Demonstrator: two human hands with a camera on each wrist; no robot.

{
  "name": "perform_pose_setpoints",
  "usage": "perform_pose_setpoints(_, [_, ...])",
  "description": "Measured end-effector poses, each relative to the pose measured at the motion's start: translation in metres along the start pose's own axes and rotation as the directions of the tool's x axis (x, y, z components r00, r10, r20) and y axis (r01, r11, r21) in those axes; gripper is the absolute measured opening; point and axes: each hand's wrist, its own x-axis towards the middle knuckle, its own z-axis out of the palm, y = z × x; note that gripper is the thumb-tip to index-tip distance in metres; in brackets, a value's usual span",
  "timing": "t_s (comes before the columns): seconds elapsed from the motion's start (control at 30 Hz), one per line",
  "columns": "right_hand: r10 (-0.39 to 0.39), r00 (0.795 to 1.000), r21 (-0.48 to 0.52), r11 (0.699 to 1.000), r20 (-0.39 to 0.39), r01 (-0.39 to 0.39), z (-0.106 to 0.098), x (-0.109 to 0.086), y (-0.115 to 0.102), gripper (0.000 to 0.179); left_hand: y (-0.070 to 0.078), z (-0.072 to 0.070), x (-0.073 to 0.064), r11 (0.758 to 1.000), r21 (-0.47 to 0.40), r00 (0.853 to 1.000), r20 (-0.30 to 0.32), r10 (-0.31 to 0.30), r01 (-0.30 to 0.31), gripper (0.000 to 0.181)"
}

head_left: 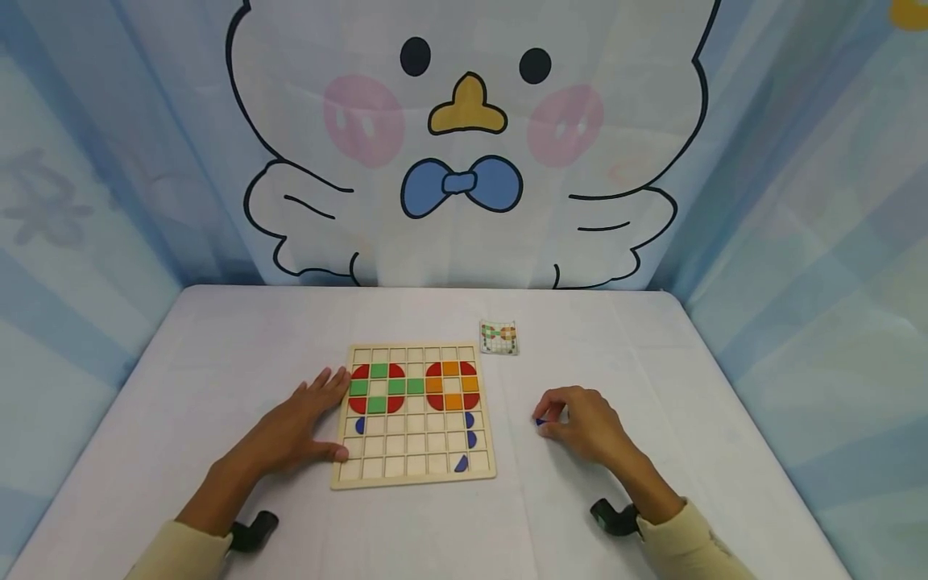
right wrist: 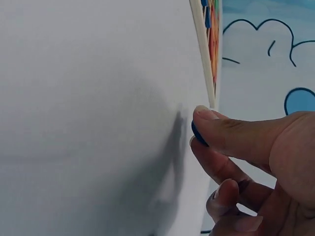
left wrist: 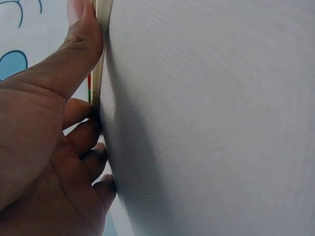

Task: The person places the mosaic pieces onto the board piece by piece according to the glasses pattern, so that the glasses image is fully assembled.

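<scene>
A wooden grid board [head_left: 384, 469] lies on the white table, with red, green and orange pieces filling cells in its upper rows. Several blue pieces [head_left: 471, 439] sit lower, one at the left and the others near the right edge. My left hand [head_left: 297, 427] rests along the board's left side, fingers and thumb spread and touching its rim; the left wrist view shows the thumb [left wrist: 81, 46] against the edge. Right of the board, my right hand [head_left: 587, 425] pinches a blue piece [right wrist: 198, 133] between thumb and index finger, above the table. Most of that piece is hidden by the fingers.
A small pattern card [head_left: 499, 338] lies just beyond the board's upper right corner. The white tabletop [head_left: 609, 330] reaches back to a curtain [head_left: 464, 242] printed with a cartoon bird. More curtains hang at both sides.
</scene>
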Motion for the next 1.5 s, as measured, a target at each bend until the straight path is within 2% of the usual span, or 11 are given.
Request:
perform_pose_setpoints(0.23, [-0.046,0.999,0.054,0.997,-0.02,0.047,0.009,0.006,-0.027,0.02,0.0,0.001,0.0,1.0,0.007,1.0,-0.007,0.002,-0.002,0.122])
perform_pose_setpoints(0.47, [-0.115,0.993,0.141,0.984,0.005,0.113,0.018,0.009,-0.058,0.019,0.001,0.001,-0.001,1.0,0.023,1.0,-0.015,0.015,-0.015,0.121])
perform_pose_setpoints(0.67, [-0.217,0.975,0.18,0.962,0.045,0.206,0.025,0.011,-0.083,0.014,-0.001,0.0,0.0,1.0,-0.001,1.0,0.006,0.012,-0.012,0.127])
perform_pose_setpoints(0.93, [-0.29,0.954,0.213,0.939,0.077,0.268,0.037,0.018,-0.119,0.015,-0.002,-0.002,0.002,1.0,-0.006,0.999,0.045,0.003,-0.002,0.137])
perform_pose_setpoints(1.13, [-0.352,0.928,0.221,0.921,0.124,0.32,0.049,0.026,-0.144,0.016,-0.002,-0.003,0.002,1.0,-0.008,0.998,0.06,-0.005,0.006,0.138])
perform_pose_setpoints(1.5, [-0.474,0.856,0.161,0.879,0.205,0.449,0.077,0.048,-0.185,0.012,-0.002,-0.006,0.001,0.999,-0.039,0.998,0.058,0.022,-0.02,0.137])
